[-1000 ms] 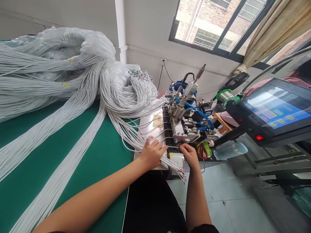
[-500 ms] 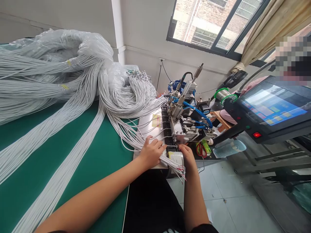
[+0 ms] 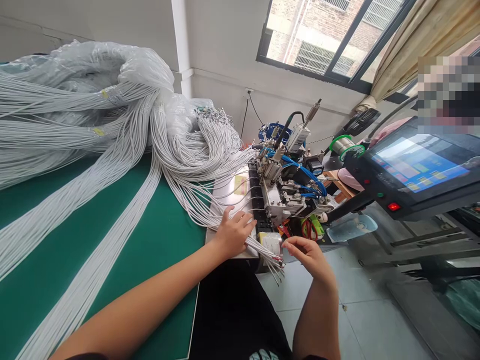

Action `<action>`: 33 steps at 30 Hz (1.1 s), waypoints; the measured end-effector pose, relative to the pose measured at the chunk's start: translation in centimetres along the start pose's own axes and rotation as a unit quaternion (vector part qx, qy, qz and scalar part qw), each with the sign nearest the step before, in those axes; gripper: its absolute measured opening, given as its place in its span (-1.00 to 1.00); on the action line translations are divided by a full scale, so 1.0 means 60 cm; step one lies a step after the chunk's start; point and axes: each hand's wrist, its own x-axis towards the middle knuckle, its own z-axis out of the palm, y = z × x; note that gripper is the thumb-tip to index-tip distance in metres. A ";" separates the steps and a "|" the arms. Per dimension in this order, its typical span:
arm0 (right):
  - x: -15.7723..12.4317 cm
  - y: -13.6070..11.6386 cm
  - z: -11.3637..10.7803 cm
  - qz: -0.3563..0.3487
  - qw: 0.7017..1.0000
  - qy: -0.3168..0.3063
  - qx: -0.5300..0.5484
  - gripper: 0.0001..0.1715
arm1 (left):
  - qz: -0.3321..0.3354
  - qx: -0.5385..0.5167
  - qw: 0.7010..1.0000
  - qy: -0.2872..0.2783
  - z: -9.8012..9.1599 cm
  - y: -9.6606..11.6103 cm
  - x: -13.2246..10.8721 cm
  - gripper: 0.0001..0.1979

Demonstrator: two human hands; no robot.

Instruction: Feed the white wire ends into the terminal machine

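My left hand [image 3: 234, 234] is closed around a bundle of thin white cables [image 3: 258, 246] at the front corner of the bench. Past that hand, the cables' free ends fan out with red and dark tips [image 3: 278, 267]. To the right of these ends hovers my right hand [image 3: 308, 254], its fingers loosely bent, thumb a little apart, and no cable visible in it. Beyond both hands stands a metal machine [image 3: 275, 200] with blue air tubes. Several single cables run into the black strip [image 3: 257, 192] along its near side. A white roll with a yellow label [image 3: 270, 242] sits beside the cable ends.
A large heap of white cables [image 3: 202, 150], partly wrapped in clear plastic, covers the back of the green table [image 3: 168, 220]. On the right are a touchscreen [image 3: 416, 160], a solder wire spool [image 3: 344, 146] and a blue translucent tray [image 3: 352, 228]. Another person is partly visible behind the screen.
My right hand has drawn back from the machine's front end, moving right and toward me, and its fingers have loosened. My left hand stays on the bundle, almost unmoved.
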 end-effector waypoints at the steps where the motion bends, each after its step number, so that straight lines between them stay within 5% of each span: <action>1: -0.005 -0.008 -0.002 -0.007 0.999 -0.028 -0.012 -0.69 | -0.002 -0.002 1.000 -0.001 -0.001 0.000 0.000 -0.57; 6: -0.017 -0.028 0.004 -0.035 0.993 -0.102 -0.043 -0.77 | -0.001 0.000 1.000 0.000 -0.003 0.000 0.001 -0.59; 15: -0.001 -0.017 0.003 -0.052 0.993 -0.102 -0.038 -0.77 | 0.011 -0.008 1.000 0.008 0.002 -0.002 0.000 -0.64; 26: 0.057 0.028 0.036 -0.008 0.982 0.159 0.101 -0.71 | 0.056 0.014 0.996 0.068 0.002 -0.005 0.001 -0.64; 33: 0.078 0.031 0.064 -0.014 0.961 0.183 0.206 -0.67 | 0.081 0.027 0.994 0.064 0.010 -0.007 0.002 -0.72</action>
